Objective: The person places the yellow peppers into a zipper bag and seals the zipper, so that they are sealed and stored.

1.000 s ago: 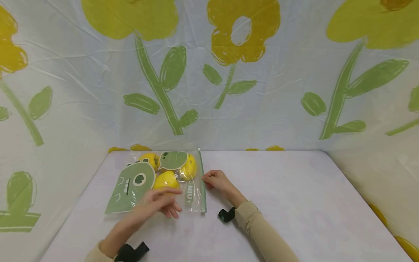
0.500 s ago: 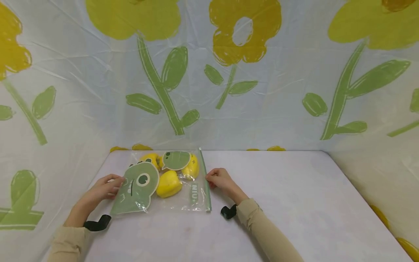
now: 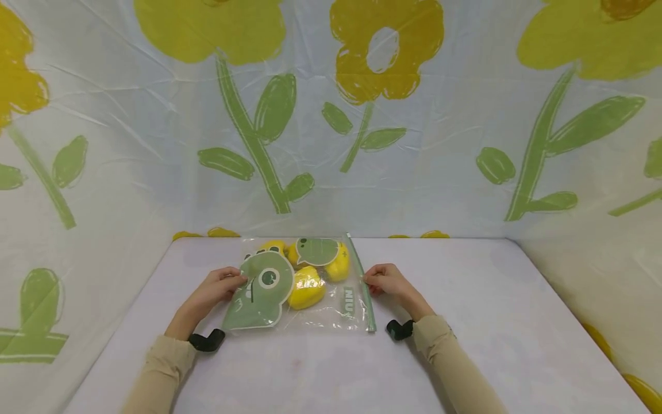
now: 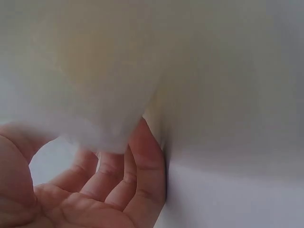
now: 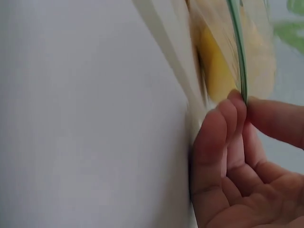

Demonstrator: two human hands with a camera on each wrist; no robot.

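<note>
A clear zip bag point(image 3: 333, 319) with a green cartoon monster print and a green zip edge lies flat at the back of the table. Inside it are several yellow bell peppers point(image 3: 306, 288), partly hidden by the print. My left hand point(image 3: 214, 290) grips the bag's left edge. In the left wrist view the bag is blurred above the curled fingers point(image 4: 145, 161). At the other end, my right hand point(image 3: 389, 282) pinches the green zip edge point(image 5: 241, 52) between thumb and fingertips. A yellow pepper point(image 5: 216, 66) shows through the plastic beyond it.
The white table point(image 3: 517, 333) extends to the right of the bag and in front of it. A flower-printed sheet point(image 3: 439, 172) walls off the back and both sides. Black wrist mounts point(image 3: 207, 340) sit on both wrists.
My left hand moved from over the bag to its left edge and took hold there. Then the bag slid right along the table, both hands moving with it.
</note>
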